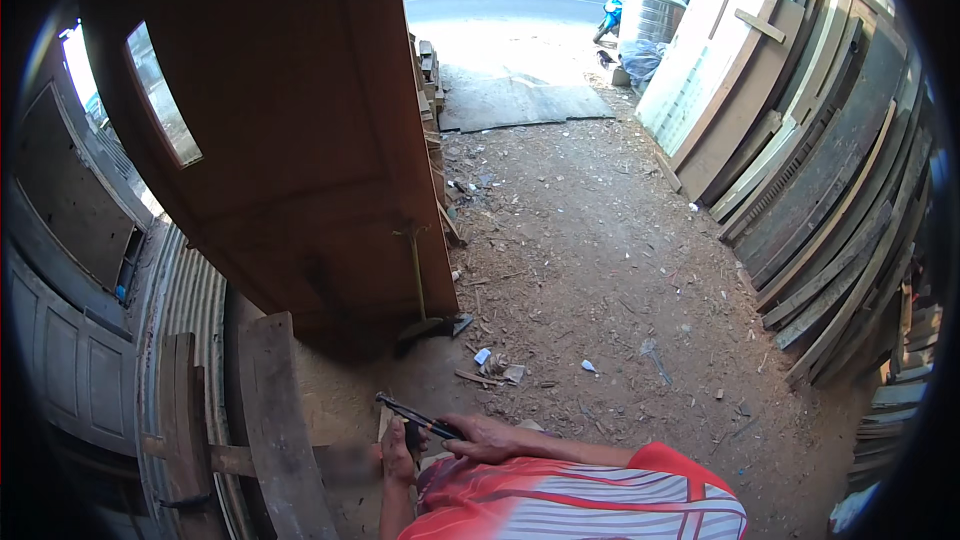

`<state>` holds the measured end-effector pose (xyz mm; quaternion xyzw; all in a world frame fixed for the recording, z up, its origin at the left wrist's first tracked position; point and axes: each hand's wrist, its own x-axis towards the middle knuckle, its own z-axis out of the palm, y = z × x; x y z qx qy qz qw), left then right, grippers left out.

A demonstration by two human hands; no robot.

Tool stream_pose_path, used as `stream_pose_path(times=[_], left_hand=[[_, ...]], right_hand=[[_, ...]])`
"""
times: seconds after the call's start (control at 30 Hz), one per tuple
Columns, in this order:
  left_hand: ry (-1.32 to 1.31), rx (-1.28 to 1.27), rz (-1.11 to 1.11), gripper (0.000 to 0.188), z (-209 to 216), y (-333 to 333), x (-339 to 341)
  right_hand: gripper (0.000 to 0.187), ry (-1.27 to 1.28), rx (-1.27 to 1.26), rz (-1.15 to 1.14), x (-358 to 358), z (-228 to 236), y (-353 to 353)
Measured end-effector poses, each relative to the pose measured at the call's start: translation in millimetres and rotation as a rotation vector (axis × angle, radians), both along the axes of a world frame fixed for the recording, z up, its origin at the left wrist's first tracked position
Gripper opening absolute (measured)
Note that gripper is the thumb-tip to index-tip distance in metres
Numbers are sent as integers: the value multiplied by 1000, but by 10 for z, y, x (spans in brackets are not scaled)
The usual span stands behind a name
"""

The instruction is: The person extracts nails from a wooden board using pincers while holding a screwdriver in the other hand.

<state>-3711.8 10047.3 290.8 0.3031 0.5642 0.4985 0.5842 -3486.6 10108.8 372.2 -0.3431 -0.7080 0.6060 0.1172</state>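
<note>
Low in the picture, in front of my striped red and white shirt, both hands are close together on a slim dark hand tool (420,418) with small yellow marks. The tool slants from a small rounded head at its upper left down to a black end at my right hand; I cannot make out its exact kind. My right hand (486,439) reaches in from the right, its fingers closed round the black end. My left hand (399,457) is upright with its fingers closed round a lower dark part of the tool, under the head. The palms are hidden.
A large brown door panel (300,160) stands ahead left, with a broom (418,280) against it. Rough planks (275,410) are at my left. Many boards (820,160) lean along the right wall. Wood chips litter the ground (590,270); a road lies beyond.
</note>
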Motion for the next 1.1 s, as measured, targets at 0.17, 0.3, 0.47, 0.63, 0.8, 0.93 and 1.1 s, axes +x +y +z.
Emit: stream_pose_path(times=[0.17, 0.3, 0.47, 0.63, 0.8, 0.93, 1.1], left_hand=[[31, 61, 100, 30, 241, 79, -20], [202, -1, 152, 29, 433, 197, -425], [-65, -37, 216, 29, 652, 502, -322], [154, 37, 331, 23, 249, 509, -518], [468, -98, 632, 17, 138, 216, -1530], [1155, -61, 698, 41, 31, 175, -2504], [1058, -248, 600, 59, 89, 24, -3161]], right_hand=[[53, 12, -80, 71, -31, 4, 125], [50, -73, 185, -15, -29, -159, 248], [48, -70, 49, 27, -181, 83, 427], [46, -32, 16, 36, -312, 83, 578], [44, 31, -110, -8, -406, 58, 742], [40, 110, -398, -263, -369, 208, 872], [53, 210, -454, -336, -407, 20, 910]])
